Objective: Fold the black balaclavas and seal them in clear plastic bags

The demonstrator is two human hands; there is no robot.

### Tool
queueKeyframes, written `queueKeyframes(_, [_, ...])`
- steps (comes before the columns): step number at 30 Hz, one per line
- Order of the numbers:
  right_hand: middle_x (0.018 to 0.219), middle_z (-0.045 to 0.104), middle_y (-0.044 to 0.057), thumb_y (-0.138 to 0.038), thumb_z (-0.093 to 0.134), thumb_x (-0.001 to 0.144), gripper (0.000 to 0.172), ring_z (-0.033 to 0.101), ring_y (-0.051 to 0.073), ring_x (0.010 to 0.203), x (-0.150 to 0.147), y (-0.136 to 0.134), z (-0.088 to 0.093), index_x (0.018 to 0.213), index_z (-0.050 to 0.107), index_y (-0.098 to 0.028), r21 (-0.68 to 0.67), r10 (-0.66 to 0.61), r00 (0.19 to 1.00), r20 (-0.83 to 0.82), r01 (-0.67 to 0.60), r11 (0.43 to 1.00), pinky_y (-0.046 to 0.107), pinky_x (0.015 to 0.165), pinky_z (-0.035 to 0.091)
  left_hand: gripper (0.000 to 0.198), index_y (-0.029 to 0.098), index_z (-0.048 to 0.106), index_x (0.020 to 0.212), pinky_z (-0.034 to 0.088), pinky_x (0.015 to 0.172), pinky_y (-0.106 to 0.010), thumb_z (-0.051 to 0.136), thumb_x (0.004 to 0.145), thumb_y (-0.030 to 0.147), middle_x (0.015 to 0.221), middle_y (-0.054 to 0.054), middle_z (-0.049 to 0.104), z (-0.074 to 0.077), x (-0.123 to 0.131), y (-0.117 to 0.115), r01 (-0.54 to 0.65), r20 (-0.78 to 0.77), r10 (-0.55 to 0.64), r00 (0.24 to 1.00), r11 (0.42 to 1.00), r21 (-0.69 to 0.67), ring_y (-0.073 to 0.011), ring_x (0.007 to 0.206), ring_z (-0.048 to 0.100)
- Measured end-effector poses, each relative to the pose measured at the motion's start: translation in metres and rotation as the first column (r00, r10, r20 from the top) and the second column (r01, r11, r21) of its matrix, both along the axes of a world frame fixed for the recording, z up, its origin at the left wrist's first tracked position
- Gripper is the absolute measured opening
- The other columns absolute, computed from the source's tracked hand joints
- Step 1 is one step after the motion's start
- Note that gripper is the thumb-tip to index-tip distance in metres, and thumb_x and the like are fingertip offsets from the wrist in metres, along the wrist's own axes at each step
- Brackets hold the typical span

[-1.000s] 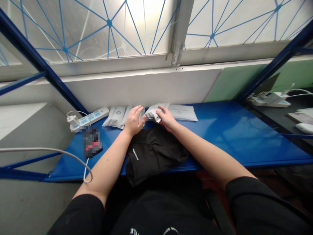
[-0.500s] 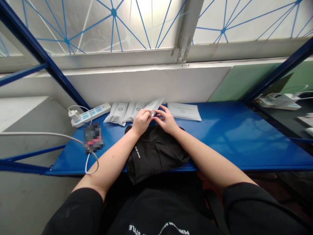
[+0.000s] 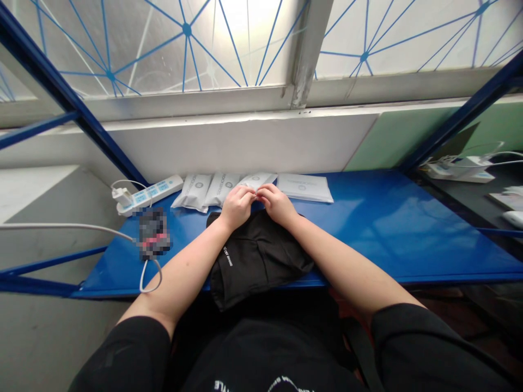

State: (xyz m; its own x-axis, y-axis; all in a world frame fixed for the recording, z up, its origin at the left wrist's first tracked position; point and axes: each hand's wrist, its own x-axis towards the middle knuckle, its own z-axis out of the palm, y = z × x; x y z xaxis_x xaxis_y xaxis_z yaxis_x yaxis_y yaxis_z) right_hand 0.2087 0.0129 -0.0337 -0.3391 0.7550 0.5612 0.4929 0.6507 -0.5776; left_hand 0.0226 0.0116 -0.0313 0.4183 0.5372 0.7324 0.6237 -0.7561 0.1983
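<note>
- My left hand [image 3: 236,208]: at the top edge of the black cloth, fingers curled in toward my right hand.
- My right hand [image 3: 278,204]: at the same edge of the cloth, fingers curled in toward my left hand.
- Grip: both hands are drawn into a pinch, fingertips meeting just above the cloth. If anything lies between them, it is too small or too hidden to see, so I cannot tell whether they are grasping something.
- Black cloth [image 3: 255,267]: folded, with small white lettering [image 3: 227,257], lying directly below my hands and between my forearms.
- Three white packets [image 3: 223,188]: in a slightly overlapping row just beyond the cloth, the rightmost one right by my fingertips.
- Flat white packet [image 3: 304,188]: beyond the cloth, to its right.
- Power strip [image 3: 149,195]: well to the left of the cloth, at the far side, with a white plug and cord.
- Pixelated object [image 3: 154,233]: left of the cloth, blurred out, cannot tell what it is.
- Blue metal shelf [image 3: 368,242]: running under the cloth and everything listed above.
</note>
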Motion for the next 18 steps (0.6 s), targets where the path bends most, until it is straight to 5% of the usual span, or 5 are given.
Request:
queueKeyframes(5, [0.127,0.060,0.007,-0.028,0.044,0.099,0.027,0.061,0.022,0.096,0.004,0.002,0.006,0.108,0.069,-0.028,0.063,-0.154,0.977,0.149,0.146,0.987,0.033,0.085,0.049,0.021,0.020,0.062,0.086,0.051,0.092,-0.043,0.045,0.099,0.021,0.100,-0.010,0.067,0.009,0.000,-0.008,-0.092,0.056,0.090,0.994,0.995,0.024,-0.0240,0.101,0.062])
queueKeyframes(12, [0.118,0.061,0.008,-0.027,0.043,0.099,0.025,0.059,0.020,0.084,0.023,0.014,0.011,0.105,0.068,-0.026,0.093,-0.374,0.913,0.160,0.364,0.927,0.028,0.067,0.044,0.015,0.022,0.053,0.084,0.051,0.089,-0.041,0.047,0.097,0.023,0.097,-0.010,0.061,0.029,-0.020,-0.012,-0.290,0.380,0.256,0.889,0.956,0.034,-0.0232,0.099,0.059])
queueKeyframes(18, [0.110,0.062,0.011,-0.025,0.046,0.096,0.021,0.059,0.023,0.081,0.032,0.022,0.007,0.104,0.064,-0.022,0.049,-0.378,0.917,0.129,0.374,0.926,0.031,0.069,0.044,0.016,0.021,0.051,0.088,0.051,0.079,-0.035,0.046,0.100,0.031,0.098,-0.010,0.058,0.033,-0.033,-0.004,-0.456,0.462,0.414,0.784,0.890,-0.024,-0.0218,0.095,0.058])
